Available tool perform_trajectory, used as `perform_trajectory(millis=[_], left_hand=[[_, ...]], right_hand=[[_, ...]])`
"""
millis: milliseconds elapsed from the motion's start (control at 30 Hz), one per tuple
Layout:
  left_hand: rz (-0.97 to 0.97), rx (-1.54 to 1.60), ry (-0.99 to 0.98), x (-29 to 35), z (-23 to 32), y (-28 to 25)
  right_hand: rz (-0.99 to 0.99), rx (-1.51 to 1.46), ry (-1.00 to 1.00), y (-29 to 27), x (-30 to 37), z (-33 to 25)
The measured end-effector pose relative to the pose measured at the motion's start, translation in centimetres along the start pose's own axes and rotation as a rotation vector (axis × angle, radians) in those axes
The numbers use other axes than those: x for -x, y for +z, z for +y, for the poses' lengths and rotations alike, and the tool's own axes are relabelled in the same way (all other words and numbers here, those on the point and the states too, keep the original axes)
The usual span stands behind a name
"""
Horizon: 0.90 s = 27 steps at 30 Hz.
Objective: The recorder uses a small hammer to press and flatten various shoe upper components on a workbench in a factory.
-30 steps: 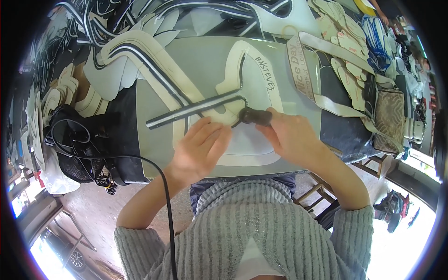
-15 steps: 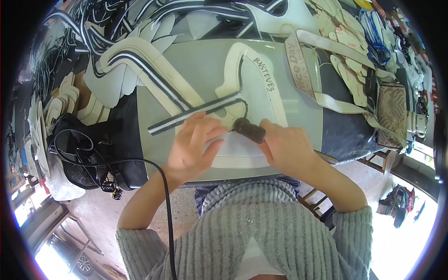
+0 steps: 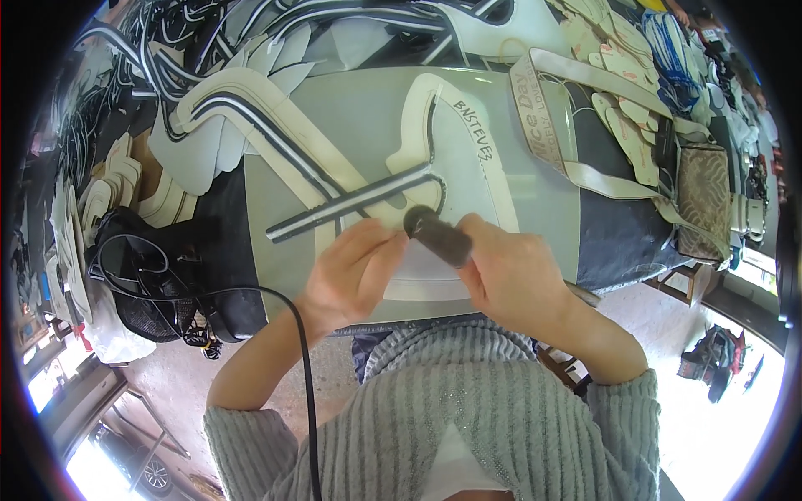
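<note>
My right hand (image 3: 518, 265) grips a hammer by its handle; the dark, blunt head (image 3: 439, 236) is over the pale work and the handle end (image 3: 583, 294) sticks out past my wrist. Close to the head, my left hand (image 3: 355, 271) pinches thumb and fingers together; what lies between them is hidden. Under both hands is a pale cut-out panel (image 3: 468, 179) with cream borders and handwriting. A black-and-white striped strip (image 3: 351, 203) follows its curved inner edge, and its free length stretches left across another cream band.
A grey-green board (image 3: 543, 217) lies under the work. Striped strips (image 3: 368, 18) are heaped at the back. Cream pieces (image 3: 631, 138) and a pale strap (image 3: 614, 190) sit right, beside a patterned pouch (image 3: 702, 200). A black mesh bag (image 3: 154, 305) is at left; a black cable (image 3: 305, 376) hangs past my left arm.
My left fingers, spread apart before, have closed together and moved slightly right toward the hammer. The hammer head has shifted a little left and tilted.
</note>
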<state>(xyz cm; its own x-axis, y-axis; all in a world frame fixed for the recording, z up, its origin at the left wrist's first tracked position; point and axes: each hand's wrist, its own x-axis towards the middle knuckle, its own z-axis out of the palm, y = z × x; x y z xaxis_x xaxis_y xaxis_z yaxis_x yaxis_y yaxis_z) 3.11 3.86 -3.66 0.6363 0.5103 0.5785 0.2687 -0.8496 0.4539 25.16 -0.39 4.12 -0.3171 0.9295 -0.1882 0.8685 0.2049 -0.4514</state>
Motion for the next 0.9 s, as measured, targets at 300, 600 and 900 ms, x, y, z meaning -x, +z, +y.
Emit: perform_trajectory(millis=[300,600,900], left_hand=[[-0.166,0.142,-0.079,-1.1,-2.2,-2.4],[-0.15,-0.013,0.147,-0.9,-2.4,-2.2],[-0.125,0.135,-0.086,-0.9,-2.0,-1.9]], right_hand=[[-0.075,0.001,0.081,0.5,0.2,0.8],[-0.063,0.024,0.027,0.3,-0.5,-1.0],[-0.04,-0.02,0.07,0.3,0.0,0.2]])
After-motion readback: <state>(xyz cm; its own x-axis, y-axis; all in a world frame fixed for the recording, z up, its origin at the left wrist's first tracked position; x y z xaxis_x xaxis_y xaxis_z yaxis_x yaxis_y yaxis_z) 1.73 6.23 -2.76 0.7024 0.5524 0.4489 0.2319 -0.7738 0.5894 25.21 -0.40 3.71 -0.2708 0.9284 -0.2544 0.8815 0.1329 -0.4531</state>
